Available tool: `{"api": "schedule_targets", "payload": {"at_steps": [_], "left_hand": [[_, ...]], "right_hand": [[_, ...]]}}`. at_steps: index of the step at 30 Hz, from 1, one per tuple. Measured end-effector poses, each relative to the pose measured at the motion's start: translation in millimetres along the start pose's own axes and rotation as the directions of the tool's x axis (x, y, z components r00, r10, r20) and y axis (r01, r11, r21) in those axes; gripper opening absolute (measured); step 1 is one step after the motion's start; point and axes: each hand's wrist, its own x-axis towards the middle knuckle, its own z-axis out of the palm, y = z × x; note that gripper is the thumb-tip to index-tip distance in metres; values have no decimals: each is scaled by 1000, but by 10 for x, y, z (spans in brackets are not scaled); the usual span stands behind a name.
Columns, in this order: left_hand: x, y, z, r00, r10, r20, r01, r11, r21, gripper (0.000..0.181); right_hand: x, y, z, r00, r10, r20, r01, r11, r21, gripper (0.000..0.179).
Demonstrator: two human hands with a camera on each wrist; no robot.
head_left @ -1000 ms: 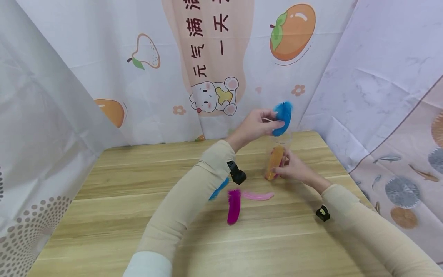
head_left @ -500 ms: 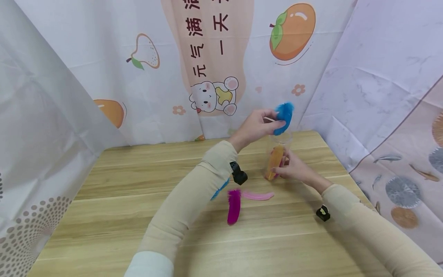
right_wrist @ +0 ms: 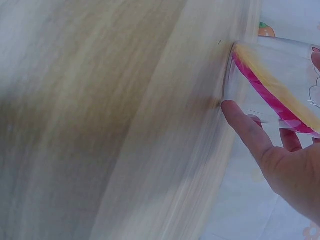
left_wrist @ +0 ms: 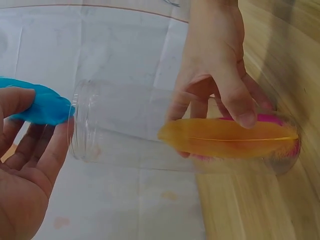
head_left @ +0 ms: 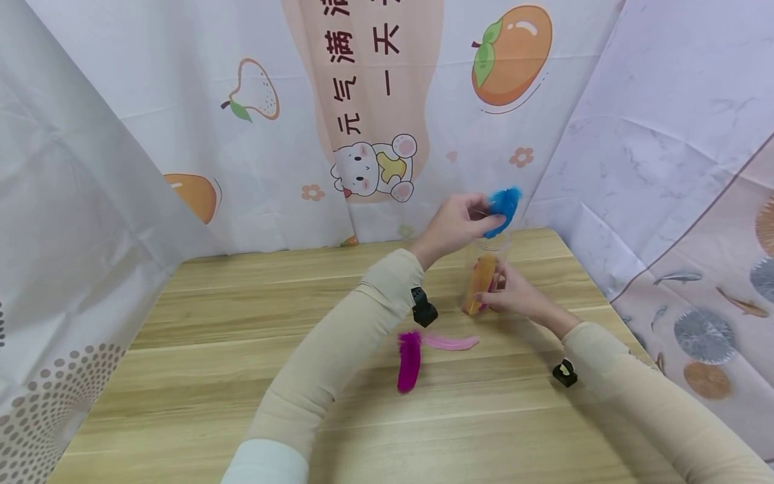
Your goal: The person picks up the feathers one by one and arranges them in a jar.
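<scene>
My left hand (head_left: 452, 225) pinches a blue feather (head_left: 505, 207) just above the mouth of a clear cylindrical jar (left_wrist: 125, 120). In the left wrist view the feather's tip is at the jar's threaded rim; whether it is inside cannot be told. Lower down, my right hand (head_left: 517, 294) grips the jar's side, thumb and fingers around it, while the jar stands on the table. Inside the jar lean an orange feather (left_wrist: 230, 139) and a magenta feather (right_wrist: 267, 96). On the table lie another magenta feather (head_left: 408, 363) and a pale pink feather (head_left: 450, 343).
The wooden table (head_left: 199, 363) carries the jar near its back right. A printed curtain (head_left: 254, 168) hangs along the rear edge, and a marbled cloth (head_left: 641, 154) closes the right side. My left forearm (head_left: 338, 356) crosses above the table's middle.
My left hand has moved slightly right with the blue feather, which now tilts more to the right. A second blue feather on the table has become hidden behind my left arm. My right hand stays put.
</scene>
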Motion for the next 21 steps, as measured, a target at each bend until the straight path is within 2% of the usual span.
{"api": "schedule_targets", "payload": {"at_steps": [10,21], "left_hand": [[18,0,61,1000,27,10,-28,995,95,17],[0,-59,56,999,44,-30,-43,999,31,14]], "right_hand": [[-19,-31,-1,1000,2,12,-2,1000,12,71],[-22,-41,11,1000,13,12,-13,999,29,71]]}}
